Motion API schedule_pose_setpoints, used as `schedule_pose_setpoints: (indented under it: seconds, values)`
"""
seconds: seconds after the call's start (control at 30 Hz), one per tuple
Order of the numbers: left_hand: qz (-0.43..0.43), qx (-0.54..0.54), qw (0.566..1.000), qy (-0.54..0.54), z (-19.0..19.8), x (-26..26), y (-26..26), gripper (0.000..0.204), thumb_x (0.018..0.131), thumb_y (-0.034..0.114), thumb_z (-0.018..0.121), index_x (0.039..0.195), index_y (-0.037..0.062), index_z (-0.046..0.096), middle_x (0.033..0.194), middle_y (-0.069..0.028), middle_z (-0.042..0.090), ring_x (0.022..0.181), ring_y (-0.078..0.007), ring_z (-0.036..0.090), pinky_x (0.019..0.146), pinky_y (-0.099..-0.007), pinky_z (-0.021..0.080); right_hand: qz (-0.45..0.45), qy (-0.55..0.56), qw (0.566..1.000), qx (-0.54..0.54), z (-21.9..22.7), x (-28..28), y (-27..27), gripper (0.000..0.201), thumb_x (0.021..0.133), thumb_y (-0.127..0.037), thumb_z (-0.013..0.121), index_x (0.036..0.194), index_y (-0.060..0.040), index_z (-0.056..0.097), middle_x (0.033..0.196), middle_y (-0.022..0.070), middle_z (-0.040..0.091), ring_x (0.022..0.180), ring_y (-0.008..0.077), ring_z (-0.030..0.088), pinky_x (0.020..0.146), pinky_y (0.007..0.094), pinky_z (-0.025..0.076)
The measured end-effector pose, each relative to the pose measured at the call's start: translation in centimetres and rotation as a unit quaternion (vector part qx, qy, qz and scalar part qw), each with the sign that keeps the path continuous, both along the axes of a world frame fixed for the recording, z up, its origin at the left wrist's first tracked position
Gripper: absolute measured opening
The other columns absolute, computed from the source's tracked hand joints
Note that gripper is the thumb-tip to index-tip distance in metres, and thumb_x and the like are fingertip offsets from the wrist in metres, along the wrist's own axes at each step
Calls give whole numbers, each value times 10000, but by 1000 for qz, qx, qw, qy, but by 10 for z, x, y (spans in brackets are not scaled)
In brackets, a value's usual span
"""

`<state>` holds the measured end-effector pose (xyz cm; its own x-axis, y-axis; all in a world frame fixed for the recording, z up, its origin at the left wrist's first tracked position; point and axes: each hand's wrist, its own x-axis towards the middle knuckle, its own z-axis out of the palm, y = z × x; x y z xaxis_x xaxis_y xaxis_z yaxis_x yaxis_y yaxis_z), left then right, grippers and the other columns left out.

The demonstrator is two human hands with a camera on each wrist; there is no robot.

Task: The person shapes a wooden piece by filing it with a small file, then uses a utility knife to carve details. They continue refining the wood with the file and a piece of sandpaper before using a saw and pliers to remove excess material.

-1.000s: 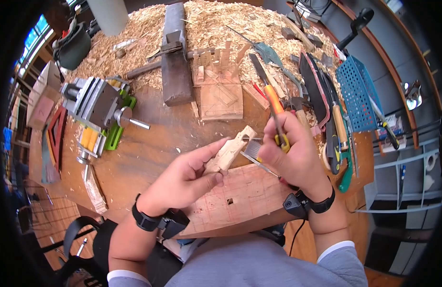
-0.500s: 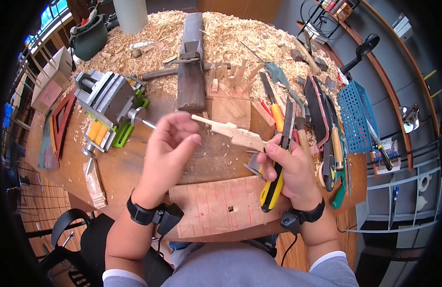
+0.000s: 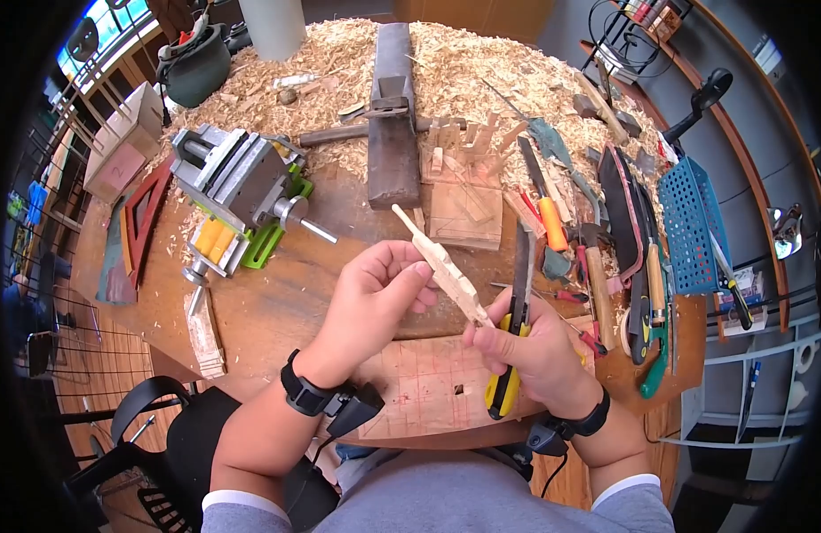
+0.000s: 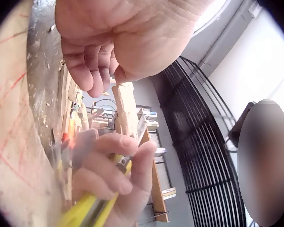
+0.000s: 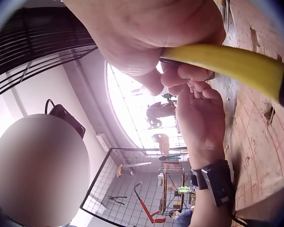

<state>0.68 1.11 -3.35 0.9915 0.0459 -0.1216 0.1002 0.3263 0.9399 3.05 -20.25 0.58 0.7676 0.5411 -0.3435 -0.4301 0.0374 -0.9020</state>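
A slim carved wooden piece (image 3: pixel 446 271) slants between the hands in the head view, its thin end pointing up and left. My left hand (image 3: pixel 370 302) has its thumb and curled fingers at the piece's upper half, pinching it. In my right hand (image 3: pixel 548 355) are both the piece's lower end, held by thumb and fingertips, and a yellow and black utility knife (image 3: pixel 502 386). The knife's long blade (image 3: pixel 523 258) points away from the body. Its yellow handle (image 5: pixel 232 66) crosses the palm in the right wrist view. Beneath the hands lies a board with red lines (image 3: pixel 410 391).
A metal vise (image 3: pixel 241 178) stands at left. Behind the hands lie a wooden hand plane (image 3: pixel 394 169), a wooden block (image 3: pixel 464 222) and heaped shavings (image 3: pixel 339 62). An orange-handled knife (image 3: pixel 552 222), several tools and a blue basket (image 3: pixel 694 231) line the right side.
First the left hand held the wooden piece while the right held the knife. The right then took the piece's end too, the left hand loose near its tip. Now the left thumb and fingers are back on it.
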Motion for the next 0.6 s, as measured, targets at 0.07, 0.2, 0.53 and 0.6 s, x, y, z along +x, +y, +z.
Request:
schedule_pose_setpoints:
  seconds: [0.07, 0.2, 0.53, 0.6]
  values:
    - [-19, -18, 1000, 7, -2, 0, 1, 182, 1028, 113, 543, 1147, -14, 596, 959, -55, 696, 810, -94, 659, 717, -232, 535, 7, 4, 1000, 3, -3, -1, 0, 244, 871, -167, 800, 913, -60, 585, 688, -9, 587, 545, 60, 524, 496, 208, 417]
    - [-40, -33, 998, 31, -2, -3, -2, 161, 1024, 99, 537, 1121, -11, 602, 949, -52, 695, 807, -89, 651, 722, -228, 532, -8, 19, 1000, 24, -4, -4, 3, 249, 877, -182, 799, 909, -68, 580, 701, -17, 580, 554, 53, 532, 497, 206, 417]
    - [-6, 83, 995, -55, -10, -9, -11, 151, 929, 20, 667, 1066, -10, 613, 936, -21, 693, 801, -37, 628, 681, -206, 526, 12, 16, 999, 27, -6, -8, 5, 285, 862, -215, 816, 901, -76, 570, 705, -22, 577, 560, 51, 546, 508, 197, 445]
    - [-12, 92, 995, -43, -7, -9, -10, 142, 924, -13, 652, 1056, -9, 598, 953, -26, 685, 836, -49, 637, 722, -210, 529, 14, 9, 1000, 15, -7, -8, 5, 284, 864, -213, 814, 902, -77, 568, 703, -22, 577, 553, 53, 548, 504, 200, 447]
